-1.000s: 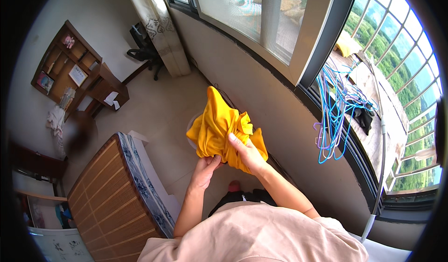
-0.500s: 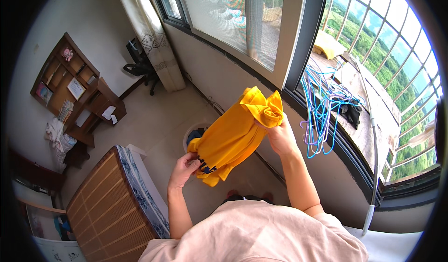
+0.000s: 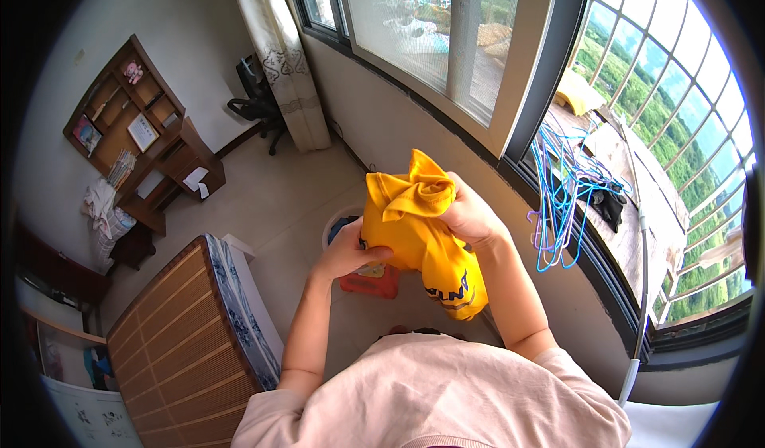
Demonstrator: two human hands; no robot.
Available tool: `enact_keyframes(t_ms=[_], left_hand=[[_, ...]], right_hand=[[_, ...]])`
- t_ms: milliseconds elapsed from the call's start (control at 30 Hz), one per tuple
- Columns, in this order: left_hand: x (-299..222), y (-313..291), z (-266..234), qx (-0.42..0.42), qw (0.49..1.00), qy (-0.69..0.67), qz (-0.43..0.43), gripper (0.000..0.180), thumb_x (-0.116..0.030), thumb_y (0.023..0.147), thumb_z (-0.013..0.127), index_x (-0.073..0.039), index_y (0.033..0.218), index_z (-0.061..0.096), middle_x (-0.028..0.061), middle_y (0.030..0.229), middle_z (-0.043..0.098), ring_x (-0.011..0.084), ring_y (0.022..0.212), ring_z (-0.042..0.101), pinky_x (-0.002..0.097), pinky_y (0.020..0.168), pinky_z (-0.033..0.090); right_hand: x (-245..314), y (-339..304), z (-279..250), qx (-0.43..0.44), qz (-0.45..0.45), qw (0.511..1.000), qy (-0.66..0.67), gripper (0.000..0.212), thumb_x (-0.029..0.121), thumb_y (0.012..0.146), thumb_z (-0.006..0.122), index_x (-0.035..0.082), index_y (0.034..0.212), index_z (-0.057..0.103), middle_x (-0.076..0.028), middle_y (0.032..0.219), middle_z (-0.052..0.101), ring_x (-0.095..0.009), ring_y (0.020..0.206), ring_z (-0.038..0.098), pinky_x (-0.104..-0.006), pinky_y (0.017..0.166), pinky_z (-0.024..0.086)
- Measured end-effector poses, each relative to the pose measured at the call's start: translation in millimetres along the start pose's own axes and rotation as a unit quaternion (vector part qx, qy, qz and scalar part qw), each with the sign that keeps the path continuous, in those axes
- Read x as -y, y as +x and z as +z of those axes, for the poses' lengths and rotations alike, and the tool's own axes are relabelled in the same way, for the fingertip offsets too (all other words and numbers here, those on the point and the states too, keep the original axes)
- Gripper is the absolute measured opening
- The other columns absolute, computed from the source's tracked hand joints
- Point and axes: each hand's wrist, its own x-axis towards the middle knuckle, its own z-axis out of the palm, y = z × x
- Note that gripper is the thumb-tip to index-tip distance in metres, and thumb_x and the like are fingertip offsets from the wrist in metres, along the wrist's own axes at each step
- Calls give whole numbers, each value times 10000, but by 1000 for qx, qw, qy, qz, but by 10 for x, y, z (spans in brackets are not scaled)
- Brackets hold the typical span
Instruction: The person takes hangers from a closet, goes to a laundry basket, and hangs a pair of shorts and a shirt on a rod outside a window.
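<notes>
a: where is the cloth (image 3: 402, 237)?
b: above the floor (image 3: 279, 201), held between both hands. it is yellow, bunched in a twisted fold at the top; its lower end hangs to the right and bears dark print.
a: state of the hands?
b: left hand (image 3: 349, 253) closed on the cloth's left side, thumb across the near face. right hand (image 3: 472, 211) gripping its upper right, beside the fold. some fingers are hidden behind the cloth.
a: items below?
b: a bucket (image 3: 327, 229), partly hidden by the left hand; a red item (image 3: 373, 284) near it, also partly hidden.
a: at the window?
b: blue and purple hangers (image 3: 558, 201), tangled, over the near edge of the ledge (image 3: 657, 197). a black garment (image 3: 610, 211) lies beside them.
</notes>
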Motion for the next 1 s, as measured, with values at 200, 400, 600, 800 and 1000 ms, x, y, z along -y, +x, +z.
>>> enact_keyframes(t_ms=[200, 400, 600, 800, 1000], left_hand=[[-258, -296, -310, -102, 985, 136, -8, 357, -292, 830, 636, 59, 867, 577, 47, 618, 552, 73, 568, 461, 244, 525, 410], [-1126, -520, -739, -123, 925, 360, -13, 291, -227, 791, 673, 42, 845, 578, 113, 738, 622, 152, 657, 607, 258, 590, 472], [-1408, -808, -1222, -209, 919, 334, -30, 224, -184, 805, 665, 12, 806, 556, 52, 713, 598, 98, 657, 560, 224, 621, 460], [-1502, -843, -1358, -272, 926, 264, -12, 201, -205, 891, 553, -14, 896, 490, 18, 799, 533, 66, 755, 475, 198, 693, 415], [-1592, -888, -1322, -281, 937, 207, 2, 208, -227, 910, 522, -22, 914, 485, 6, 813, 509, 52, 763, 454, 181, 704, 397]], right_hand=[[198, 72, -280, -92, -44, 975, -197, 166, 127, 787, 650, -14, 863, 609, 13, 774, 596, -66, 711, 523, -226, 672, 443], [101, 223, -339, -91, -64, 990, -91, 160, 124, 801, 653, 4, 900, 617, 23, 826, 613, -61, 755, 551, -224, 704, 441], [221, 540, -336, -139, -85, 986, -40, 209, 141, 742, 717, -4, 861, 623, -14, 807, 634, -71, 703, 584, -211, 655, 455], [295, 797, -289, -132, -107, 985, -16, 157, 103, 803, 647, -36, 868, 612, -41, 840, 634, -96, 739, 596, -230, 684, 480], [269, 880, -260, -139, -71, 987, 49, 145, 77, 835, 601, -45, 909, 578, -67, 887, 623, -120, 778, 613, -258, 726, 506]])
